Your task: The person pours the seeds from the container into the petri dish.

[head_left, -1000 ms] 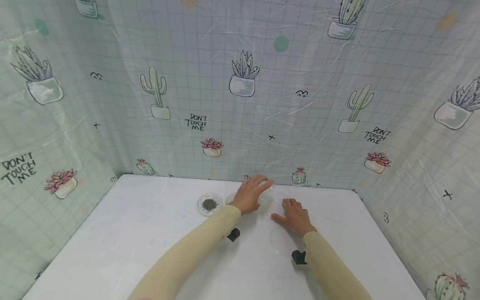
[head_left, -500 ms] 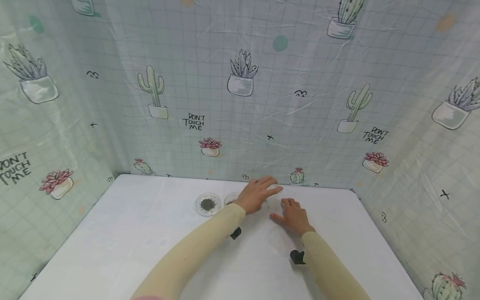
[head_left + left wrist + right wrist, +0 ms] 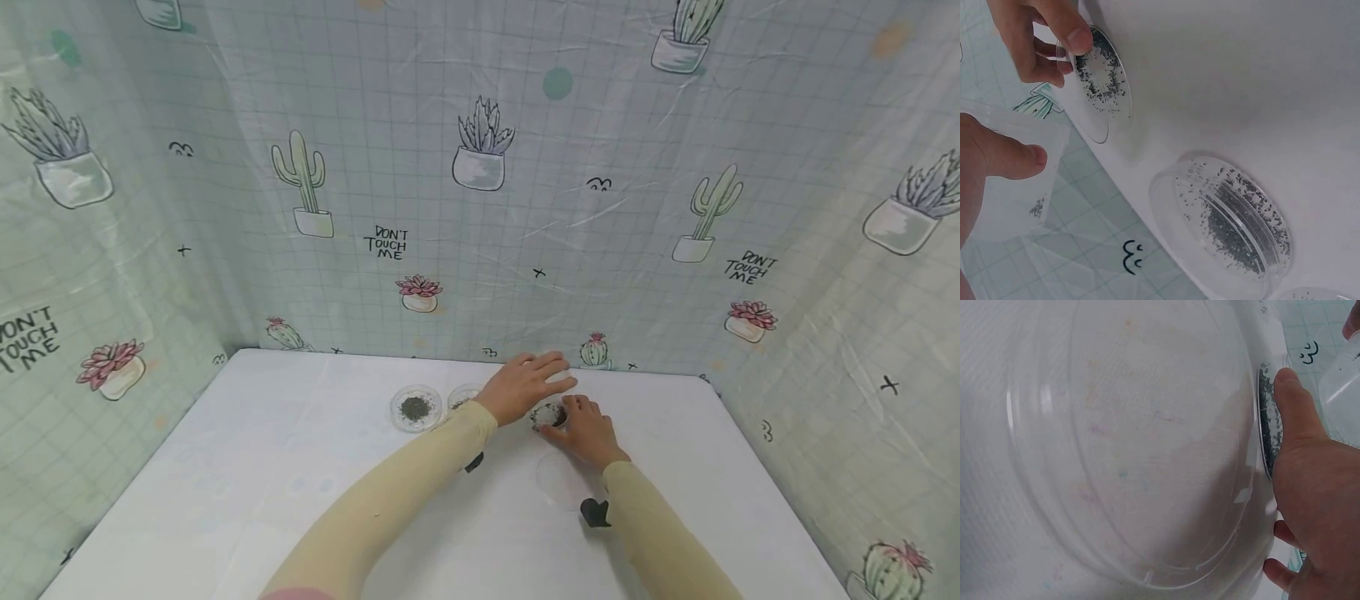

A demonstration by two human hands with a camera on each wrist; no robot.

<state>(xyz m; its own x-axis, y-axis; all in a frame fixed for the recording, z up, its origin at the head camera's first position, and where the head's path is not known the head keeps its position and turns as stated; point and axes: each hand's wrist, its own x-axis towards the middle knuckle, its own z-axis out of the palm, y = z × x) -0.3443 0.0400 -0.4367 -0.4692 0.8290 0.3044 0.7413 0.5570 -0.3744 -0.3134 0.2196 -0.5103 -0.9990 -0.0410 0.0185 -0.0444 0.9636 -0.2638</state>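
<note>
My left hand is raised at the back of the table and holds a clear plastic container, thumb along its side. A few dark granules cling inside it; its exact kind is hard to make out. Beside it, my right hand grips the edge of a clear petri dish on the table, thumb on the near rim and fingers on the far side. Dark granules are scattered across that dish.
Two more petri dishes with dark granules stand to the left: one dish farther out, another dish partly behind the left arm. A clear round dish or lid lies before the right hand. A patterned curtain borders the table.
My left hand has moved a little to the right with the clear container. Dark granules now show in the dish at my right hand, which has stayed nearly still.
</note>
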